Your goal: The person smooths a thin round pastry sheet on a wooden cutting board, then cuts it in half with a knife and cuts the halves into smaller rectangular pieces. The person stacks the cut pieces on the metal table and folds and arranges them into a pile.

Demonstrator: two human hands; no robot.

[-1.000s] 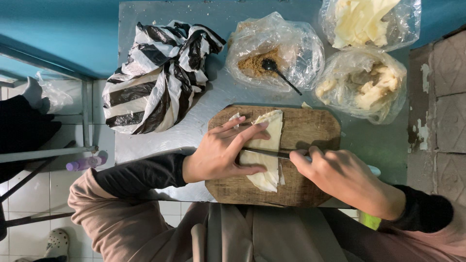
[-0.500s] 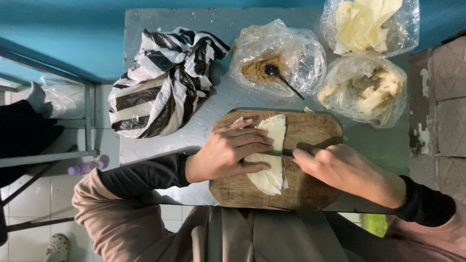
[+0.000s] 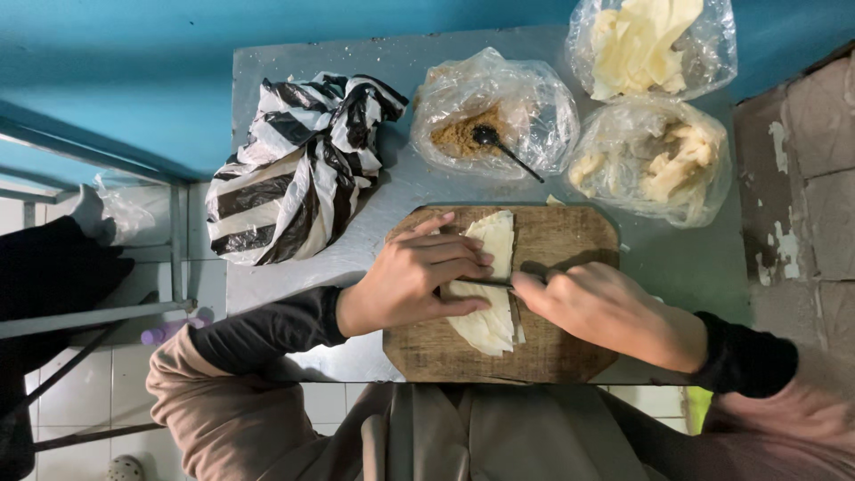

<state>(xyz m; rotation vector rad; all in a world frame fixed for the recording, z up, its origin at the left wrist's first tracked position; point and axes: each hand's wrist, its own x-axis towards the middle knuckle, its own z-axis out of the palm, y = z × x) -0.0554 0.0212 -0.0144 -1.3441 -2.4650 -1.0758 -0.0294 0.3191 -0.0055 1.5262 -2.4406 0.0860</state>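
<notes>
Both hands are busy on the wooden cutting board (image 3: 570,240). I see my left hand (image 3: 414,281) lying flat on a pale, folded strip of dough (image 3: 494,240). Its fingers are stretched out and press down on the dough to keep it in place. That hand is open and grips nothing.

My right hand (image 3: 601,312) is curled shut around a knife (image 3: 485,283). I can only see a thin bit of the dark blade, poking out between the two hands. It lies across the dough, near the middle of the strip. The handle is hidden inside the fist.

The dough lies long-ways on the board, from the far edge toward me, with one end peeking out below my left hand. The board sits on a grey metal table (image 3: 303,303), close to the near edge.

Behind the board sit three clear plastic bags. The middle bag (image 3: 525,98) holds brown crumbly stuff with a dark spoon (image 3: 503,147) stuck in it. The bag at the far right corner (image 3: 650,40) holds pale yellow sheets. The bag just below it (image 3: 659,165) holds pale torn pieces. A black and white striped bag (image 3: 298,169) sits bunched up on the left side of the table.
</notes>
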